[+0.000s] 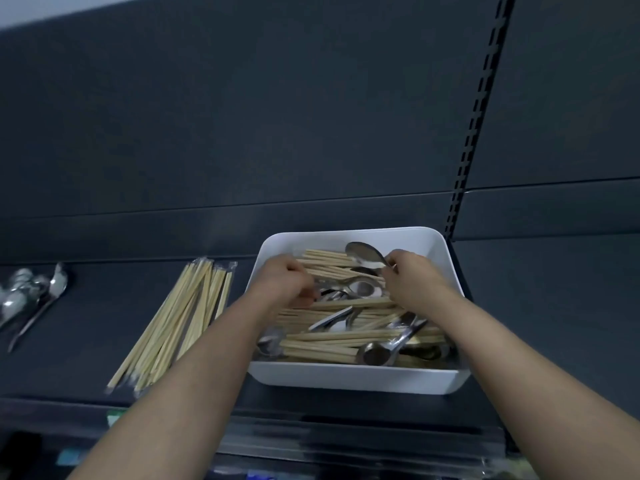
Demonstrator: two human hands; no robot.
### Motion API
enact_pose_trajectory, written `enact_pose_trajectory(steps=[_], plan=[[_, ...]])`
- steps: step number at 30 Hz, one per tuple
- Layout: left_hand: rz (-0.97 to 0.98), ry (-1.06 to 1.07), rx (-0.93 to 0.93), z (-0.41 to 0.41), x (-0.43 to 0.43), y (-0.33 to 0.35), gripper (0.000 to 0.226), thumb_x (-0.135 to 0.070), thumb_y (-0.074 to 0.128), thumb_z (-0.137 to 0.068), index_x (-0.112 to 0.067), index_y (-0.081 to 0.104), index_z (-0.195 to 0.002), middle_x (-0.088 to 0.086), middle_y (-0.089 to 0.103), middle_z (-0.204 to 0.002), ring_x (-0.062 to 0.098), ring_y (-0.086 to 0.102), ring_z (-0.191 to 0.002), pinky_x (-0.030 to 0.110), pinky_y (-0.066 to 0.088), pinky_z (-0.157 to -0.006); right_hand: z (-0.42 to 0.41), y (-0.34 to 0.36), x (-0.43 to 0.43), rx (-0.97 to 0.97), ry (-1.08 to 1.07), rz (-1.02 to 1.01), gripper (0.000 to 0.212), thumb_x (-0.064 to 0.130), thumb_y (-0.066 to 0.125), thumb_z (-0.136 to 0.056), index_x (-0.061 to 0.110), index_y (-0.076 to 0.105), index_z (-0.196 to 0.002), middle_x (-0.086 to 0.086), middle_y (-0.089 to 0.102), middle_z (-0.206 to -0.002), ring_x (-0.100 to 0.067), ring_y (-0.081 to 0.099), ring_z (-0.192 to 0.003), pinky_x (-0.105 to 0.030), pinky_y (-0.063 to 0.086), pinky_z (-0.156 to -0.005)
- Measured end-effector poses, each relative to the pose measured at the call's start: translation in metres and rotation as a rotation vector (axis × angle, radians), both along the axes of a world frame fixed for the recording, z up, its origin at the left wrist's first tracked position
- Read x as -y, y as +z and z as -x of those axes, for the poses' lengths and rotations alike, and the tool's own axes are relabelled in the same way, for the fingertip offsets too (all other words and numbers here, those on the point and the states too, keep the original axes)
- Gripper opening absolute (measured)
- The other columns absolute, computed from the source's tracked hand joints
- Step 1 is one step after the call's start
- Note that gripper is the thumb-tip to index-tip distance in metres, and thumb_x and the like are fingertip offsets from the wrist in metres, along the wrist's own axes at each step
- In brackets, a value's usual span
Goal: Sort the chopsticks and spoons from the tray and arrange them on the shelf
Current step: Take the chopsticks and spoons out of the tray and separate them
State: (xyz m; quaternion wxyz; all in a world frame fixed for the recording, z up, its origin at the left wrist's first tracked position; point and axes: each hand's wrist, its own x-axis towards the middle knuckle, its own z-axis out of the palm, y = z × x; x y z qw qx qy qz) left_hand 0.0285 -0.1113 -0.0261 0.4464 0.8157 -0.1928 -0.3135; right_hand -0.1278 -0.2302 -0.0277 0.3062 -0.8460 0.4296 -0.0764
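Observation:
A white tray (pixel 349 377) stands on the dark shelf (pixel 86 327) and holds a mixed heap of wooden chopsticks (pixel 322 344) and metal spoons (pixel 377 353). Both my hands are inside it. My left hand (pixel 284 284) has its fingers curled down onto a spoon and chopsticks near the tray's left side; what exactly it holds is hidden. My right hand (pixel 414 278) pinches the handle of a spoon (pixel 363 252) whose bowl lies toward the tray's back. Left of the tray lies a sorted bundle of chopsticks (pixel 180 317), and further left a pile of spoons (pixel 31 296).
A dark back panel (pixel 277 116) rises behind the shelf, with a slotted upright (pixel 474 126) at the right. The shelf's front edge carries a clear price rail (pixel 346 441). Bare shelf surface shows between the spoon pile and the chopstick bundle.

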Motion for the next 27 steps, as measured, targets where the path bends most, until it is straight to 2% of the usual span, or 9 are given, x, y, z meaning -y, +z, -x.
enact_pose_trajectory(steps=[2,4,6,10,14,18,22,25,27], plan=[[-0.303,-0.286,0.230,-0.004,-0.008,-0.006,0.012,-0.005,0.072,-0.078,-0.013,0.065,-0.073,0.009,0.070,-0.079,0.026,0.071,-0.082,0.042,0.061,-0.076,-0.008,-0.006,-0.002,0.012,-0.006,-0.015,0.025,0.011,0.041,-0.092,0.012,0.059,-0.109,-0.008,0.067,-0.097,-0.028,0.061,-0.087,-0.029,0.043,-0.065],[-0.468,-0.419,0.425,-0.004,-0.013,-0.008,0.014,-0.026,0.081,-0.073,-0.020,0.069,-0.077,-0.002,0.071,-0.083,0.015,0.066,-0.081,0.033,0.057,-0.077,-0.013,-0.009,-0.005,0.000,0.004,-0.021,0.032,0.006,0.042,-0.088,0.014,0.057,-0.115,-0.008,0.069,-0.100,-0.027,0.062,-0.094,-0.027,0.040,-0.065],[-0.425,-0.409,0.469,-0.005,-0.013,-0.011,0.019,-0.041,0.077,-0.077,-0.025,0.070,-0.083,-0.007,0.069,-0.086,0.011,0.063,-0.082,0.029,0.052,-0.076,-0.016,-0.011,-0.007,0.012,-0.013,-0.038,0.035,0.005,0.042,-0.087,0.014,0.055,-0.119,-0.008,0.069,-0.100,-0.026,0.062,-0.096,-0.027,0.041,-0.066],[-0.329,-0.389,0.497,0.000,0.000,-0.021,0.024,-0.050,0.072,-0.079,-0.027,0.070,-0.088,-0.009,0.070,-0.090,0.012,0.063,-0.087,0.034,0.053,-0.083,-0.017,-0.012,-0.007,0.075,-0.086,-0.063,0.037,0.004,0.039,-0.089,0.013,0.052,-0.123,-0.009,0.068,-0.106,-0.028,0.063,-0.097,-0.035,0.052,-0.077],[-0.357,-0.412,0.597,0.004,0.013,-0.029,0.017,-0.037,0.077,-0.078,-0.026,0.065,-0.079,-0.004,0.070,-0.091,0.016,0.063,-0.090,0.032,0.052,-0.080,-0.012,-0.011,-0.008,0.079,-0.093,-0.042,0.033,0.006,0.039,-0.091,0.015,0.052,-0.120,-0.010,0.069,-0.101,-0.029,0.064,-0.095,-0.037,0.053,-0.078],[-0.442,-0.467,0.730,0.003,0.020,-0.029,0.013,-0.031,0.066,-0.087,-0.019,0.070,-0.090,0.005,0.070,-0.098,0.025,0.063,-0.096,0.034,0.052,-0.083,-0.004,-0.008,-0.006,0.102,-0.134,-0.038,0.026,0.011,0.039,-0.092,0.020,0.053,-0.112,-0.007,0.070,-0.098,-0.029,0.062,-0.092,-0.035,0.051,-0.074],[-0.360,-0.338,0.657,-0.006,0.023,-0.024,0.013,-0.024,0.060,-0.091,-0.014,0.069,-0.089,0.008,0.072,-0.095,0.029,0.065,-0.094,0.036,0.052,-0.084,-0.002,-0.003,-0.004,0.115,-0.144,-0.064,0.025,0.011,0.039,-0.091,0.022,0.052,-0.110,-0.006,0.069,-0.096,-0.029,0.063,-0.090,-0.034,0.051,-0.072],[-0.234,-0.206,0.498,-0.017,0.024,-0.027,0.019,-0.020,0.054,-0.092,-0.009,0.064,-0.080,0.010,0.073,-0.081,0.029,0.070,-0.081,0.043,0.057,-0.077,-0.005,-0.001,-0.006,0.106,-0.140,-0.087,0.023,0.013,0.039,-0.092,0.022,0.052,-0.108,-0.005,0.069,-0.096,-0.029,0.064,-0.090,-0.032,0.050,-0.072],[-0.192,-0.164,0.458,-0.021,0.023,-0.025,0.019,-0.019,0.051,-0.091,-0.008,0.064,-0.083,0.012,0.072,-0.079,0.032,0.070,-0.078,0.047,0.058,-0.073,-0.009,-0.001,-0.009,0.116,-0.130,-0.120,0.021,0.014,0.039,-0.092,0.020,0.052,-0.107,-0.008,0.069,-0.099,-0.029,0.065,-0.091,-0.039,0.054,-0.078]])
